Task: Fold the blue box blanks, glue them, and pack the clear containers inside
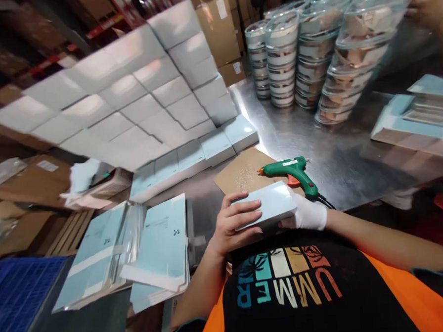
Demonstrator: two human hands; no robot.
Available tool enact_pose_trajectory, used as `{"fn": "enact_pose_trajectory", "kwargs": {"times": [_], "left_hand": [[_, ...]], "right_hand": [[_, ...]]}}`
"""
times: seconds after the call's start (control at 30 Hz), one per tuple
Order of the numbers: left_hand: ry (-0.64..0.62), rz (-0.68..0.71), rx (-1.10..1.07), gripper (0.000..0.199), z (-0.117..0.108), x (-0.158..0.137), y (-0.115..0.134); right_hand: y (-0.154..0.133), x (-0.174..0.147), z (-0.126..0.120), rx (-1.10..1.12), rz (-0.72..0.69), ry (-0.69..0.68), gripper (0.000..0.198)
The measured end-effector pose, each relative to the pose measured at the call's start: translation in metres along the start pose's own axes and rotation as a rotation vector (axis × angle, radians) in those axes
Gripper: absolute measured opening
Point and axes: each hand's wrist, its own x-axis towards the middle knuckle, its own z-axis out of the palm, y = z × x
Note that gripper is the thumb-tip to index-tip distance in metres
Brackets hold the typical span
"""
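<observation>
In the head view, a closed pale blue rectangular cardboard box (268, 207) is held just below the centre of the frame, close against the person's chest. The bare left hand (235, 224) is curled over its near left end, fingers (246, 207) wrapped onto the top face. The right hand (306, 215), wrapped in white cloth or a glove, grips the right end.

The box appears to be at the pressing-shut stage after gluing (a judgement only). A firm, even squeeze would be called for next, then a place on the tall stack of matching pale blue boxes (129, 101) at upper left.

A green hot-glue gun with an orange trigger (292, 174) lies on a brown cardboard sheet (240, 175) just beyond. Flattened pale blue box blanks (162, 248) lie at lower left.

"UMMER" is read on the black shirt (287, 286); small marks on the blanks are illegible.
</observation>
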Motion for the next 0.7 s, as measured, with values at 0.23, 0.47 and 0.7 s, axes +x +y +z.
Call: {"fn": "enact_pose_trajectory", "kwargs": {"times": [0.23, 0.47, 0.7], "left_hand": [[0.25, -0.766, -0.373, 0.147, 0.025, -0.038, -0.025], [0.422, -1.12, -0.638, 0.103, 0.006, -0.047, -0.027], [0.85, -1.206, -0.242, 0.065, -0.139, -0.034, -0.084]], "right_hand": [[0.018, 0.003, -0.004, -0.099, 0.214, 0.225, 0.083], [0.015, 0.027, 0.005, -0.022, 0.205, 0.083, 0.086], [0.034, 0.029, 0.013, -0.45, -0.228, -0.386, 0.063]]}}
